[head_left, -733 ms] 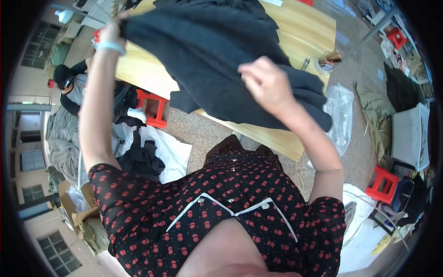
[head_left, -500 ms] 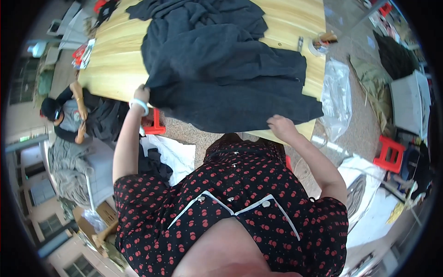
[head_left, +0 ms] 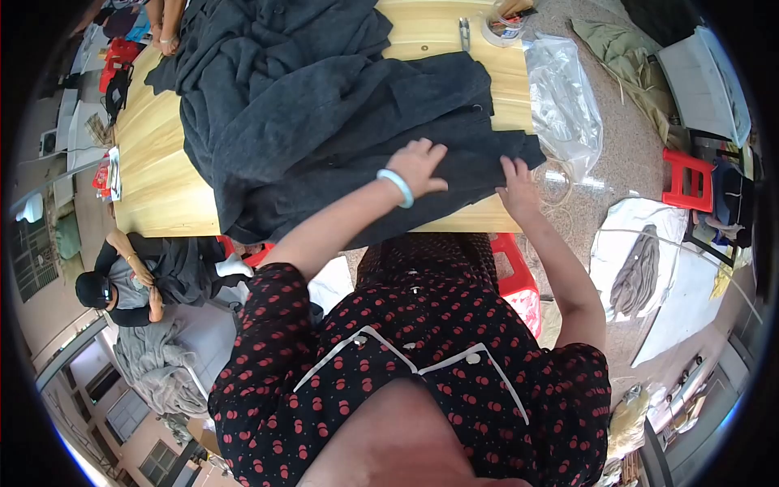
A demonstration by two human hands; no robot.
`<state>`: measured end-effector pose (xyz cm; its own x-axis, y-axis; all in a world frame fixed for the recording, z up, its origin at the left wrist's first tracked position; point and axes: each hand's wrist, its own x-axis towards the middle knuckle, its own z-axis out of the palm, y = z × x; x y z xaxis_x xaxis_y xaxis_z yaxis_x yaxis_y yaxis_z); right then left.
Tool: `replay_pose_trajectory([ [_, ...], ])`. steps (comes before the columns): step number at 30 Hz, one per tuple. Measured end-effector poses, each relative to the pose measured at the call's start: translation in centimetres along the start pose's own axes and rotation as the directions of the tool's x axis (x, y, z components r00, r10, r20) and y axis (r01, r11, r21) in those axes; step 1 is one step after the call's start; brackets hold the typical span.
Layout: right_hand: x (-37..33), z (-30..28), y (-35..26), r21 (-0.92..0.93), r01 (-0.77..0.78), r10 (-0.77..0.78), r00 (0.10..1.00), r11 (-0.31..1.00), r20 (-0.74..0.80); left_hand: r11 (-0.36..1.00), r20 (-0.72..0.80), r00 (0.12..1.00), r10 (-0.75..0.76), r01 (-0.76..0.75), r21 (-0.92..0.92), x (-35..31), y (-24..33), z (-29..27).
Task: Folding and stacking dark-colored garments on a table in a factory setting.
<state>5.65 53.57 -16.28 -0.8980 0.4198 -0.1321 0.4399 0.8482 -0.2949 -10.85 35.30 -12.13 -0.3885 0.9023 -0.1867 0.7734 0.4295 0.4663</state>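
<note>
A dark grey garment lies spread and creased across the wooden table, with its nearest edge hanging a little over the table's front. My left hand, a pale bracelet on its wrist, rests on the cloth with fingers apart. At the garment's narrow right end is my right hand, its fingertips on the edge of the cloth and its thumb held away from the fingers. Neither hand grips the fabric.
The wooden table carries a cup of tools and small thread snips. Clear plastic hangs off its right side. Red stools stand around. A co-worker sits at left; another person's hands touch the garment's far end.
My left hand has let go of the garment's left edge and crossed right onto the cloth. My right hand has shifted to its narrow end and opened. The view has moved too.
</note>
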Motion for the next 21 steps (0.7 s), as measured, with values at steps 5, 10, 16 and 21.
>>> replay_pose_trajectory([
  [5,6.5,-1.2,2.0,0.418,0.193,-0.125,0.975,0.888,-0.183,0.963,-0.022,0.963,-0.268,0.268,0.030,4.2,-0.5,5.4],
  [10,9.5,-2.9,2.9,0.668,-0.045,0.221,0.958,0.743,-0.181,0.868,-0.378,0.781,-0.496,0.452,-0.205,6.9,-3.9,2.1],
  [16,7.5,1.1,4.4,0.384,0.157,-0.120,0.986,0.910,-0.118,0.800,-0.234,0.766,-0.599,0.559,-0.220,7.6,-4.9,2.3],
  [21,7.8,2.0,4.8,0.153,0.342,-0.349,0.937,0.927,0.021,0.795,-0.249,0.755,-0.606,0.562,-0.231,7.6,-4.2,1.5],
])
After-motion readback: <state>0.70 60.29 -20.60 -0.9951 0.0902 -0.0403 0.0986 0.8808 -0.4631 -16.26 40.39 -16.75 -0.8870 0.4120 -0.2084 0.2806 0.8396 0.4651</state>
